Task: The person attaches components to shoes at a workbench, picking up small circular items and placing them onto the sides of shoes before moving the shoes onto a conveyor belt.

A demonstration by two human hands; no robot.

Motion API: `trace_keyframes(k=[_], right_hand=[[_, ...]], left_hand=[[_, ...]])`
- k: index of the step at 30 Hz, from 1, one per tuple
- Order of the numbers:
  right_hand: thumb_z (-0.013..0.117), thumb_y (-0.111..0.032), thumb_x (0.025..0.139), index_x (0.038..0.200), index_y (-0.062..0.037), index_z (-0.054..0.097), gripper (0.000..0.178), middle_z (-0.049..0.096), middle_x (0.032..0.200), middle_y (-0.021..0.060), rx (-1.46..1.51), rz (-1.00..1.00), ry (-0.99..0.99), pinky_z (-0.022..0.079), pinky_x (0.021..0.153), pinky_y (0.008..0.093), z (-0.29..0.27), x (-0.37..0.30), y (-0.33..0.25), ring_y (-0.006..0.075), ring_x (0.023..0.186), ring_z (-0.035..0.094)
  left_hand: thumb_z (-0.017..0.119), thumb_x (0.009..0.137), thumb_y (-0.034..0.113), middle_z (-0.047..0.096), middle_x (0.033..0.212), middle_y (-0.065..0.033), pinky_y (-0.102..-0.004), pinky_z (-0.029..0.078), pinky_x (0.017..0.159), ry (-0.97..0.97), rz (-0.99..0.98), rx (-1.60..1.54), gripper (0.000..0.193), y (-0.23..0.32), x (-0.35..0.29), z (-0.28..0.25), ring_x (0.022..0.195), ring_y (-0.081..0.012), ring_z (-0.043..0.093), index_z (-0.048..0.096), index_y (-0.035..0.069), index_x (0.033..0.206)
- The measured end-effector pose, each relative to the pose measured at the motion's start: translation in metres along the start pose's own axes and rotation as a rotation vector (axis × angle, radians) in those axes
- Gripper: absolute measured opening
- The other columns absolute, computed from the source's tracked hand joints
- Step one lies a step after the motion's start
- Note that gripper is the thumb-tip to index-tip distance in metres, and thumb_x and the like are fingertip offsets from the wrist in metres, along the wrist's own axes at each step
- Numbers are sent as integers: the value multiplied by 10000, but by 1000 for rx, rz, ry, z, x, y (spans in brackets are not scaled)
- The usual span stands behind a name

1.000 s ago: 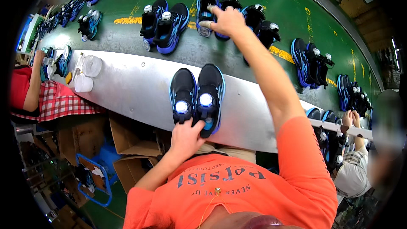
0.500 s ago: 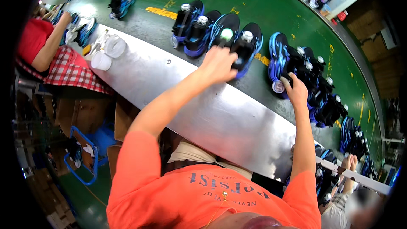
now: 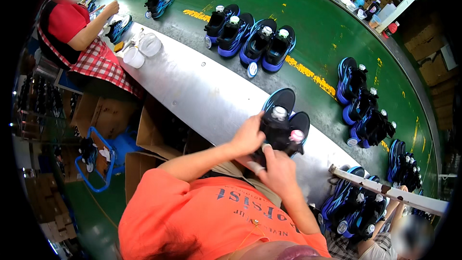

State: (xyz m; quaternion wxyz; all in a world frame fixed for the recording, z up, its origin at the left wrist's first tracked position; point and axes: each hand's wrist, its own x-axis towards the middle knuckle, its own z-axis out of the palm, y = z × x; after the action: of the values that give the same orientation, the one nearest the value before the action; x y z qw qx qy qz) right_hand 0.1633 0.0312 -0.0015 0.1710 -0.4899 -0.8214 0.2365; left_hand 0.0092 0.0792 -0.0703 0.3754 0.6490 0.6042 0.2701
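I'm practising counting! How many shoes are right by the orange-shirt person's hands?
2. The left shoe, with a white knob, is by the left hand; the right shoe, with a pinkish knob, is by the right hand. Hands cover parts of the pair.

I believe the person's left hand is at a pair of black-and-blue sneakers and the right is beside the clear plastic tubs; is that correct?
Not quite: the head view shows the right hand by the heels of the sneakers, away from the tubs. The left hand is as you say.
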Motion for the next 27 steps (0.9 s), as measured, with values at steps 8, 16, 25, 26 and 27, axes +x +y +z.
trace_keyframes(k=[8, 16, 25, 26, 27], right_hand=[[661, -59, 841, 1010, -43, 705, 175, 665, 873, 95, 666, -174, 104, 498, 726, 301, -62, -21, -5, 202, 786, 621], [440, 105, 633, 1266, -45, 547, 659, 546, 1221, 160, 535, -192, -45, 332, 1062, 385, -27, -12, 79, 337, 1192, 467], [798, -145, 648, 1273, -107, 574, 665, 571, 1050, 113, 386, -86, 6, 417, 887, 375, -38, -16, 81, 305, 974, 525], [797, -140, 647, 1253, -107, 587, 643, 568, 1044, 113, 366, -118, 45, 418, 883, 372, -32, -17, 82, 308, 973, 521], [796, -135, 645, 1233, -107, 599, 621, 566, 1037, 113, 345, -151, 84, 419, 879, 369, -29, -20, 82, 311, 971, 517]], left_hand=[[564, 805, 49, 598, 844, -179, -437, 479, 734, 304, 402, 359, 146, 21, 4, -70, 830, -375, 586, 625, 12, 933], [592, 853, 117, 624, 998, -173, -450, 458, 857, 44, 262, 143, 294, 22, -67, 7, 983, -366, 566, 596, 18, 1130], [593, 851, 160, 588, 845, -149, -433, 469, 756, 9, 308, 196, 183, 35, -52, 27, 854, -356, 574, 624, 10, 951], [585, 853, 146, 587, 836, -153, -432, 474, 742, 90, 301, 134, 165, 29, -48, 33, 825, -368, 577, 623, 5, 930], [577, 856, 133, 587, 828, -156, -430, 478, 728, 171, 293, 73, 149, 25, -43, 37, 796, -379, 579, 623, 1, 908]])
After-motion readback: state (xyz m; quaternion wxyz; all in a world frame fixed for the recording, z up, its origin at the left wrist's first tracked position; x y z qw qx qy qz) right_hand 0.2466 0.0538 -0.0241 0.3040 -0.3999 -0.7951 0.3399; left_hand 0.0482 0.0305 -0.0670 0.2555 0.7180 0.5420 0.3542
